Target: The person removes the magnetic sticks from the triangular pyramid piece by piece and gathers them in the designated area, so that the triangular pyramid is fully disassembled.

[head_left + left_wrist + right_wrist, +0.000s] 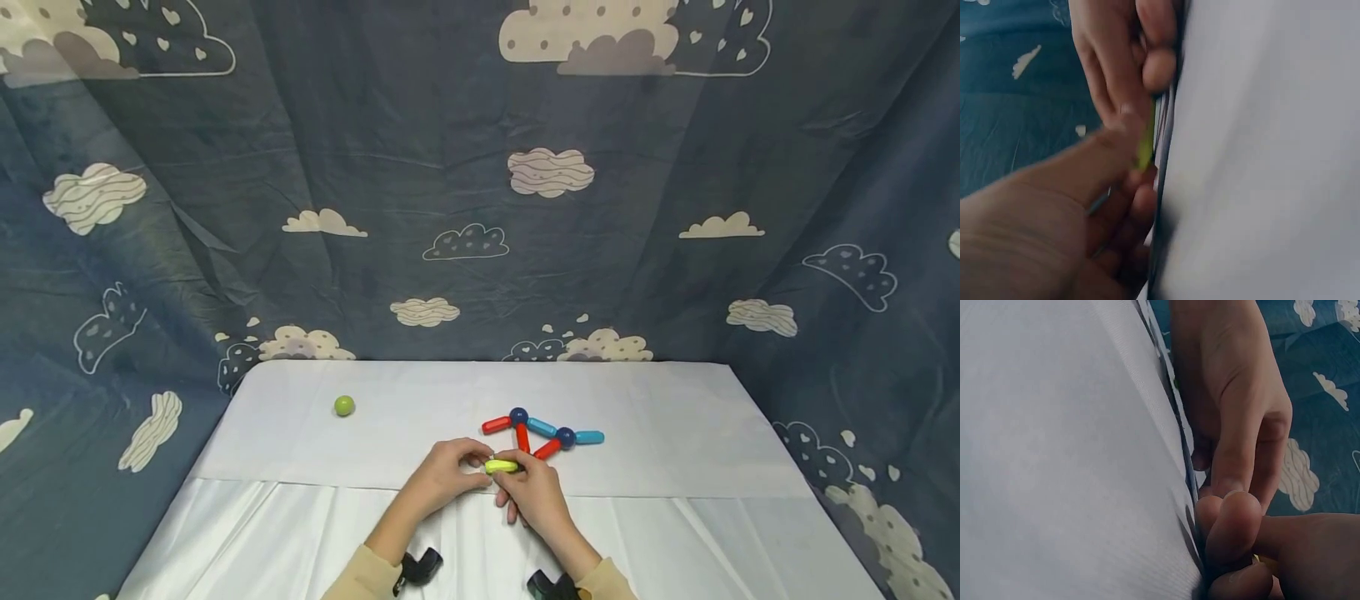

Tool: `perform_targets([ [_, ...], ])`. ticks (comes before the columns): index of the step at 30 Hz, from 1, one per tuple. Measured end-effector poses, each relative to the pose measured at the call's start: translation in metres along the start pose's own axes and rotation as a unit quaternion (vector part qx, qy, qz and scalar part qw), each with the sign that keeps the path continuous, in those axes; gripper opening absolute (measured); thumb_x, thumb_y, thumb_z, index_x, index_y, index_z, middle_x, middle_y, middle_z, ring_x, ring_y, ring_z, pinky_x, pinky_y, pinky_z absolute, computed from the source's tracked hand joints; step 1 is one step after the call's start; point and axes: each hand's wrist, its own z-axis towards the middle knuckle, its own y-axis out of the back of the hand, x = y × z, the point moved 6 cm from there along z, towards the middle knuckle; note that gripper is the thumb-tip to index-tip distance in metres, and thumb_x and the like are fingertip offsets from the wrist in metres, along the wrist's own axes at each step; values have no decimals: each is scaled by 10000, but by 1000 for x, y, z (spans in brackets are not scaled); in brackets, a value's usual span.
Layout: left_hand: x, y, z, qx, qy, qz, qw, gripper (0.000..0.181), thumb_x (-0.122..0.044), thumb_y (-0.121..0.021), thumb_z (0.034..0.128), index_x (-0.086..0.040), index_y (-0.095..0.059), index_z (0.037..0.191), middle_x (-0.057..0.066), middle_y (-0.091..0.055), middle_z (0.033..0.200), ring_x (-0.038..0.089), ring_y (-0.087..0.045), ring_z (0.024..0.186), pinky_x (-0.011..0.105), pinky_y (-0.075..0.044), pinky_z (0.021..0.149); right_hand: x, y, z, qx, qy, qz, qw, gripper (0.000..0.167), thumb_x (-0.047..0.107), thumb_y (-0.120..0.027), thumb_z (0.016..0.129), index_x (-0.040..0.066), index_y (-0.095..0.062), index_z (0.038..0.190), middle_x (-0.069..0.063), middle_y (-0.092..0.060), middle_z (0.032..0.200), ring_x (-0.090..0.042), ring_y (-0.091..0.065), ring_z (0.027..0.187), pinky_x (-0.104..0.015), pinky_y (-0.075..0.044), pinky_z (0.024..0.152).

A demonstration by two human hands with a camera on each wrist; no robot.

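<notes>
A yellow-green magnetic rod [501,467] is held level between both hands, low over the white table. My right hand [537,493] pinches it from the right with thumb and fingers. At its left end, the thumb and fingers of my left hand [446,477] close on it. In the left wrist view the rod [1145,152] shows as a blurred strip between the fingers. Just beyond the right hand lies a joined figure of red rods [497,426], light blue rods [589,437] and dark blue balls [566,437]. Its nearest part is hidden behind the right hand.
A green ball [344,406] sits apart at the back left of the white-covered table [660,433]. A dark cloud-patterned curtain [465,192] hangs behind the table and along both sides. A crease in the cloth runs across the table near the hands.
</notes>
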Motion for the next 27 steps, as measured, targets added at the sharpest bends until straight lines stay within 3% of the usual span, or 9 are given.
perform_targets([
  [3,0,-10,3,-137,4,29,9999,292,-266,-863,895,-191,-779,1165,-77,-759,998,23,-636,885,254,-523,831,1,0,0,12,70,4,10000,339,124,-698,1011,22,-665,1333,-9,-697,610,-65,-550,374,-184,-394,378],
  [7,1,-10,4,-407,-104,-43,9991,219,-238,-854,904,-191,-797,1110,-80,-769,932,-13,-627,813,224,-517,792,3,1,2,160,105,68,9998,367,135,-692,1012,14,-647,1356,-21,-703,621,-64,-548,377,-182,-389,384],
  [14,4,-7,3,-444,-72,-143,9989,153,-213,-824,932,-204,-812,1085,-79,-772,944,8,-636,833,237,-527,802,-1,12,3,985,-125,68,9950,479,198,-691,1020,90,-577,1473,-43,-712,634,-77,-513,355,-194,-366,390],
  [21,4,-8,2,-454,77,-115,9989,146,-204,-827,928,-212,-813,1073,-85,-756,954,29,-620,853,250,-527,817,-6,41,7,1136,77,-706,9910,470,189,-706,1013,139,-605,1470,-22,-692,628,-77,-497,353,-202,-394,398],
  [27,4,-7,1,-484,103,-273,9984,146,-205,-821,934,-204,-807,1079,-75,-761,968,33,-614,851,248,-526,822,-8,45,9,1291,238,-919,9871,429,183,-711,1020,144,-626,1438,0,-695,688,-96,-526,383,-208,-409,400],
])
